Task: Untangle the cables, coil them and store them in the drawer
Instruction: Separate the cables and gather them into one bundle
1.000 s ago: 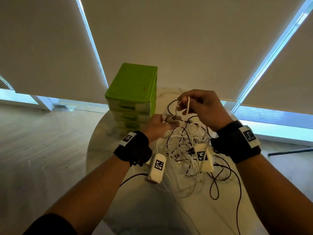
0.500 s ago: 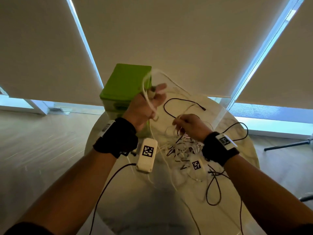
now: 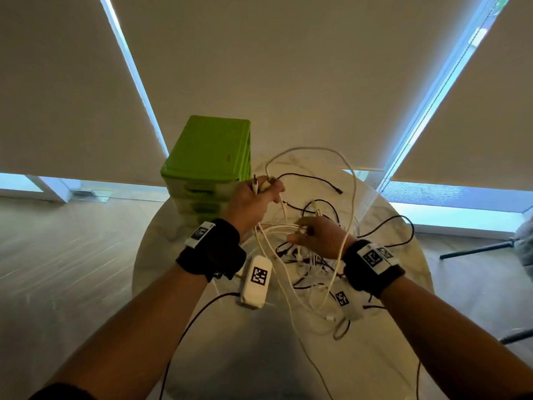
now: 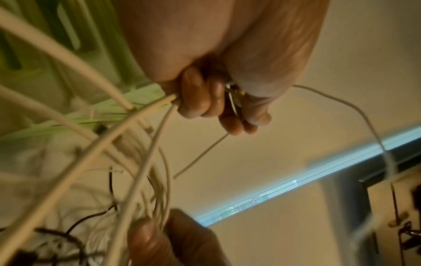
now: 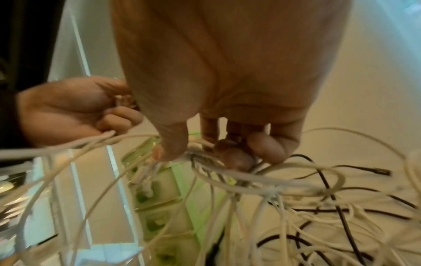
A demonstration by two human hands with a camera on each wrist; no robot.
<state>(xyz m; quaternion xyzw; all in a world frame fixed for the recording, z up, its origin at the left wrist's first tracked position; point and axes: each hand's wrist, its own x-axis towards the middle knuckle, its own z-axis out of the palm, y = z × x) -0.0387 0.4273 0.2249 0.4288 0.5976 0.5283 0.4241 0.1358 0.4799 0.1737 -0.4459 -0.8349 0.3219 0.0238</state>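
The left hand is curling its fingers tight around white cables and lifting them up beside the green drawer box. The right hand is pinching more white cables with its thumb and fingers, low over the pile of white and black cables lying on the round table.

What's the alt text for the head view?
Left hand grips white cable ends while right hand pinches strands of a white-and-black cable tangle on a round table, beside a green drawer unit.
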